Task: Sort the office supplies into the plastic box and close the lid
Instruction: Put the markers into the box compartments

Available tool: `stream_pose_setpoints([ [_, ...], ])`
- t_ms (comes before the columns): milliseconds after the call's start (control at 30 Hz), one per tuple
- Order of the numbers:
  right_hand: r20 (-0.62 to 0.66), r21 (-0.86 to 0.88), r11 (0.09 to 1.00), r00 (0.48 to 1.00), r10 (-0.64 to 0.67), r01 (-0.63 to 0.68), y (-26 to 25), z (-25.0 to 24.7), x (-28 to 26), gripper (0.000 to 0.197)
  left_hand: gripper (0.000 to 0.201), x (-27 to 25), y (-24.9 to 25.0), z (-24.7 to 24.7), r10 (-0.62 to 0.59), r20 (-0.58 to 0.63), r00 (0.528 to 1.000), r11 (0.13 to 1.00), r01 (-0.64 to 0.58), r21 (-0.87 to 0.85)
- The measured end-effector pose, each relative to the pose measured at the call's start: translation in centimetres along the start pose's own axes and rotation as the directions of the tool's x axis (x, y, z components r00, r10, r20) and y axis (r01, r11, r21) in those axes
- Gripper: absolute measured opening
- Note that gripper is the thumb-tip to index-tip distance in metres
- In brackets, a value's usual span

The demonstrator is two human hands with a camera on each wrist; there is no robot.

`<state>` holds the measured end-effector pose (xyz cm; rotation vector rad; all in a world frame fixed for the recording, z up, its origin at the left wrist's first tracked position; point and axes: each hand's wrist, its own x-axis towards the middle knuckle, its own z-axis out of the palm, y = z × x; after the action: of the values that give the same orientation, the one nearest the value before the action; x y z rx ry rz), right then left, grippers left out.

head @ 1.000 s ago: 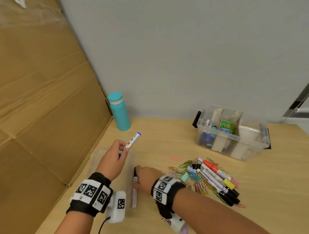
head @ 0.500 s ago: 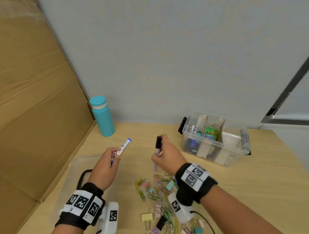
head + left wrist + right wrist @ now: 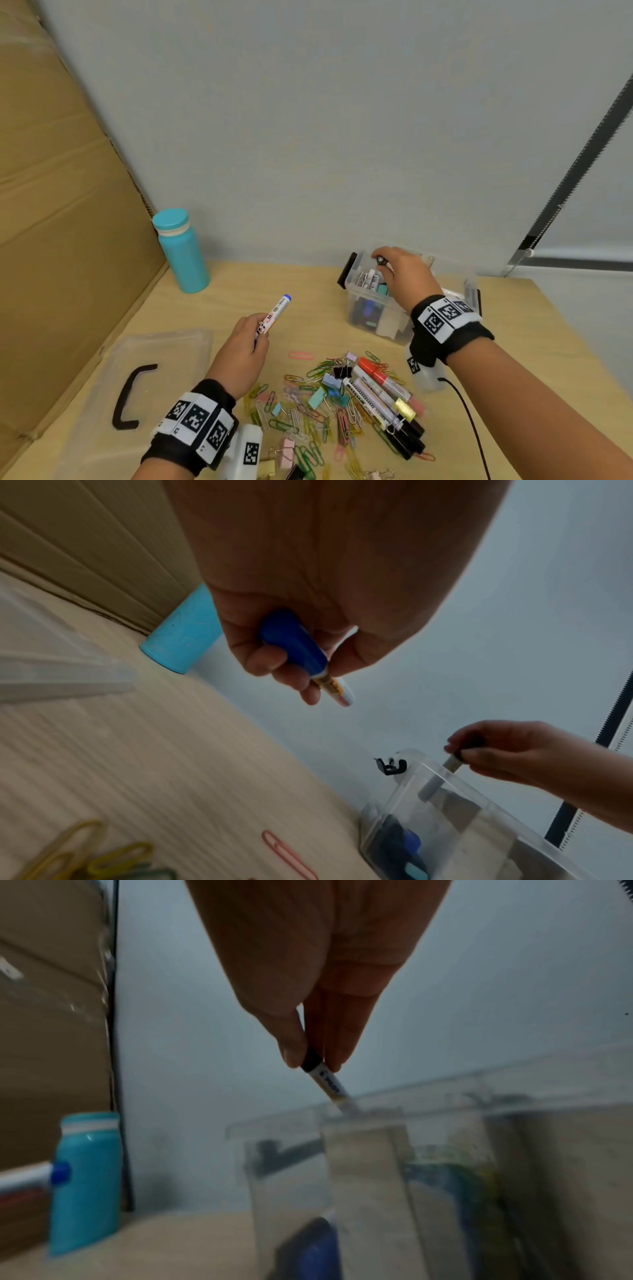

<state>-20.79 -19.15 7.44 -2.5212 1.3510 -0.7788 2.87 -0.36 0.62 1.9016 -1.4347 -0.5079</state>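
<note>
My right hand (image 3: 407, 274) grip pinches black-capped white marker (image 3: 325, 1081), tip inside clear plastic box (image 3: 366, 305) left compartment. Left hand (image 3: 245, 346) grip clamps blue-capped white marker (image 3: 275, 313) over table (image 3: 308, 277). Risk: tip snags packed markers, tips out.

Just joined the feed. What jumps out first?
The right hand lowers a black-capped marker into the left end of the clear plastic box at the back. The left hand holds a blue-capped marker mid-table, above a bright heap of paper clips.
</note>
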Motion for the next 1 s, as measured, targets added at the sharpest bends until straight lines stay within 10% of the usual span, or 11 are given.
stream_pose_setpoints([
  [267, 0.424, -0.513, 0.856, 0.885, 0.193, 0.059, 2.0, 2.9, 2.9, 0.052, 0.034, -0.6, 0.3, -0.5, -0.022, 0.045, 0.999, 0.999, 0.02, 0.047],
  [433, 0.563, -0.479, 0.877, 0.774, 0.291, 0.018, 1.1, 1.9, 3.0, 0.051, 0.034, -0.8, 0.2, -0.6, -0.029, 0.058, 0.998, 0.998, 0.026, 0.061],
  [633, 0.054, -0.067, 0.964, 0.964, 0.26, -0.257, 2.5, -2.0, -2.9, 0.041, 0.034, -1.5, 0.9, -0.2, 0.015, 0.093, 0.996, 0.999, -0.02, 0.05],
  [1000, -0.072, -0.07, 0.885, 0.888, 0.455, -0.46, 8.1, 0.3, -9.4, 0.067, 0.043, 3.8, 12.1, 4.5, 0.219, 0.01, 0.976, 0.947, -0.215, 0.24],
])
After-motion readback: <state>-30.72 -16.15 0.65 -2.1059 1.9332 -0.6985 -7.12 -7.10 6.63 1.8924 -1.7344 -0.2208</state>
